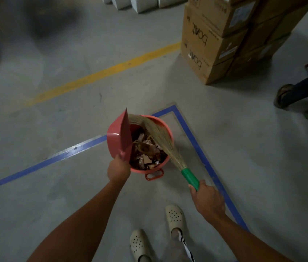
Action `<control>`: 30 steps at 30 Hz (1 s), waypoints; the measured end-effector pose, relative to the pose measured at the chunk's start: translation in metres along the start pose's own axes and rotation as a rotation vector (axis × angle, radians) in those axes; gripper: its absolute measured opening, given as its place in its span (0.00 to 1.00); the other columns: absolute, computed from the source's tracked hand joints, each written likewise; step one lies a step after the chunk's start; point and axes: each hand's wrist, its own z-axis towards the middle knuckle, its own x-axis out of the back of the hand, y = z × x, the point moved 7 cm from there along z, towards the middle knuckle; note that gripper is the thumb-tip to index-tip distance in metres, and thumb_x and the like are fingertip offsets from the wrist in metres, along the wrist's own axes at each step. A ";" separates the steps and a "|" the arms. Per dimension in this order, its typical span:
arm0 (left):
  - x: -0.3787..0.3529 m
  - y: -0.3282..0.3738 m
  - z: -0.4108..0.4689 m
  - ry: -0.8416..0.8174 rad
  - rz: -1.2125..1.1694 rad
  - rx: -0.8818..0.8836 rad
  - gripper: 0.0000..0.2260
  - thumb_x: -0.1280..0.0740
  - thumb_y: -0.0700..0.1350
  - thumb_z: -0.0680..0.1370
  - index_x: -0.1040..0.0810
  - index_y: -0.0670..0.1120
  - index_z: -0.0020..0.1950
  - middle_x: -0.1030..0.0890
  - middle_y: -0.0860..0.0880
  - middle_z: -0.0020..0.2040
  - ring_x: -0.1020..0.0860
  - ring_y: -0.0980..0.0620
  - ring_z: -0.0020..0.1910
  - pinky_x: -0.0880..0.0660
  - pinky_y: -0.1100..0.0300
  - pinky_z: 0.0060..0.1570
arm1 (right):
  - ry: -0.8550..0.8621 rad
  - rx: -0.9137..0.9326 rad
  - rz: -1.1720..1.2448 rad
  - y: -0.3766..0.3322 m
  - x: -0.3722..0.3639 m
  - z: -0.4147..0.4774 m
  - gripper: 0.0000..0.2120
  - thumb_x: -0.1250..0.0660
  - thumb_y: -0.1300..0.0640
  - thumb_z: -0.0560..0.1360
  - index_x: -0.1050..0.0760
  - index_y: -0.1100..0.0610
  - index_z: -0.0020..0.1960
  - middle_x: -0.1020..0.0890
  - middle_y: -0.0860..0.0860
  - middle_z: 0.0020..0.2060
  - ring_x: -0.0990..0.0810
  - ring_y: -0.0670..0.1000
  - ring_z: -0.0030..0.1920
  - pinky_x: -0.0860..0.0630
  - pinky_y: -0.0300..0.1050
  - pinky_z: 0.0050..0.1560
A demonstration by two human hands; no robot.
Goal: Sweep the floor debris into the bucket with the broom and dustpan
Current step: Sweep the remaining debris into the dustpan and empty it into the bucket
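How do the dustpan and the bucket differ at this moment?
The dustpan is held up by the left hand, tipped steeply on edge; the bucket stands upright on the floor. The dustpan is flat and wedge-shaped, the bucket round. The dustpan's visible face looks bare, while the bucket holds debris. Both are reddish.

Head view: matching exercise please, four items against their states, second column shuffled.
1 dustpan
2 broom
3 bucket
4 cardboard boxes

A holds debris
B stacked up
C green handle gripped by right hand
D tipped on edge, gripped by left hand

Pairs: 1-D, 2-C, 3-A, 4-B
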 end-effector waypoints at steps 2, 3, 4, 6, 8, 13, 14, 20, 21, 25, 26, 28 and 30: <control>0.002 -0.001 -0.004 0.017 -0.004 -0.010 0.15 0.39 0.44 0.80 0.26 0.43 0.66 0.19 0.38 0.56 0.21 0.36 0.56 0.25 0.47 0.53 | 0.009 -0.004 0.012 0.000 -0.002 -0.002 0.21 0.46 0.36 0.80 0.28 0.54 0.55 0.25 0.47 0.36 0.27 0.49 0.34 0.33 0.42 0.33; 0.002 -0.002 -0.006 0.025 -0.011 -0.024 0.15 0.38 0.43 0.80 0.26 0.43 0.66 0.19 0.38 0.57 0.21 0.36 0.56 0.25 0.47 0.53 | 0.014 -0.009 0.026 0.000 -0.003 -0.002 0.21 0.45 0.36 0.80 0.28 0.54 0.54 0.27 0.47 0.35 0.28 0.49 0.34 0.33 0.42 0.33; 0.003 -0.001 -0.008 0.037 -0.022 -0.039 0.16 0.38 0.43 0.80 0.26 0.43 0.67 0.19 0.37 0.57 0.21 0.36 0.56 0.26 0.48 0.53 | 0.018 -0.014 0.037 0.001 -0.004 -0.003 0.21 0.45 0.36 0.80 0.28 0.54 0.53 0.28 0.47 0.34 0.29 0.49 0.33 0.34 0.42 0.33; 0.007 -0.003 -0.013 0.079 -0.064 -0.061 0.16 0.38 0.43 0.80 0.26 0.43 0.68 0.19 0.38 0.57 0.21 0.35 0.57 0.26 0.48 0.53 | 0.019 -0.012 0.052 0.001 -0.007 -0.005 0.22 0.45 0.36 0.80 0.27 0.54 0.52 0.28 0.47 0.34 0.28 0.48 0.33 0.34 0.42 0.32; 0.011 -0.003 -0.018 0.123 -0.115 -0.093 0.16 0.38 0.44 0.80 0.27 0.44 0.68 0.19 0.38 0.56 0.21 0.35 0.56 0.26 0.48 0.52 | 0.022 -0.017 0.064 0.001 -0.007 -0.007 0.22 0.45 0.36 0.79 0.27 0.54 0.52 0.29 0.47 0.34 0.29 0.49 0.33 0.35 0.41 0.32; 0.020 -0.010 -0.025 0.112 -0.137 -0.098 0.16 0.37 0.44 0.80 0.26 0.43 0.68 0.19 0.38 0.58 0.21 0.35 0.57 0.26 0.48 0.53 | 0.013 -0.030 0.082 -0.004 0.001 -0.009 0.22 0.44 0.36 0.79 0.26 0.54 0.52 0.33 0.45 0.31 0.30 0.49 0.33 0.37 0.42 0.31; 0.023 -0.012 -0.026 0.109 -0.152 -0.084 0.16 0.36 0.45 0.80 0.25 0.43 0.68 0.19 0.38 0.58 0.21 0.35 0.57 0.26 0.48 0.53 | 0.012 -0.028 0.088 -0.007 0.003 -0.010 0.22 0.44 0.36 0.79 0.26 0.54 0.52 0.34 0.45 0.31 0.29 0.49 0.34 0.36 0.42 0.31; 0.048 -0.023 -0.048 0.115 -0.223 -0.039 0.16 0.35 0.45 0.79 0.23 0.39 0.65 0.18 0.38 0.56 0.21 0.36 0.56 0.27 0.50 0.51 | 0.007 -0.011 0.141 -0.022 0.028 -0.019 0.23 0.44 0.35 0.79 0.25 0.55 0.54 0.28 0.47 0.34 0.26 0.51 0.37 0.34 0.43 0.32; 0.053 -0.027 -0.054 0.117 -0.239 -0.021 0.16 0.34 0.45 0.79 0.23 0.39 0.64 0.18 0.37 0.55 0.21 0.36 0.55 0.27 0.51 0.50 | -0.001 -0.006 0.149 -0.025 0.034 -0.022 0.24 0.44 0.35 0.79 0.25 0.55 0.54 0.25 0.49 0.36 0.24 0.52 0.39 0.32 0.43 0.34; 0.077 -0.037 -0.079 0.137 -0.329 0.045 0.14 0.34 0.46 0.79 0.22 0.38 0.58 0.18 0.37 0.52 0.21 0.36 0.53 0.28 0.52 0.49 | -0.029 0.021 0.168 -0.035 0.055 -0.035 0.24 0.44 0.35 0.79 0.24 0.56 0.56 0.24 0.51 0.40 0.25 0.54 0.39 0.30 0.44 0.37; 0.083 -0.041 -0.087 0.142 -0.353 0.058 0.14 0.34 0.46 0.79 0.22 0.37 0.58 0.18 0.37 0.53 0.21 0.36 0.53 0.28 0.51 0.49 | -0.035 0.028 0.163 -0.037 0.060 -0.039 0.25 0.43 0.35 0.79 0.24 0.56 0.55 0.24 0.52 0.40 0.26 0.54 0.39 0.30 0.45 0.37; 0.094 -0.050 -0.105 0.153 -0.387 0.087 0.14 0.34 0.45 0.79 0.21 0.37 0.58 0.18 0.37 0.53 0.21 0.36 0.53 0.27 0.51 0.50 | -0.033 0.046 0.149 -0.041 0.070 -0.049 0.25 0.43 0.35 0.79 0.24 0.55 0.55 0.25 0.52 0.39 0.27 0.54 0.39 0.30 0.45 0.38; 0.104 -0.061 -0.123 0.172 -0.442 0.127 0.13 0.34 0.45 0.78 0.21 0.37 0.56 0.18 0.37 0.51 0.21 0.36 0.52 0.27 0.51 0.50 | -0.035 0.069 0.142 -0.046 0.075 -0.060 0.26 0.44 0.34 0.78 0.24 0.55 0.55 0.26 0.52 0.39 0.27 0.54 0.39 0.31 0.45 0.38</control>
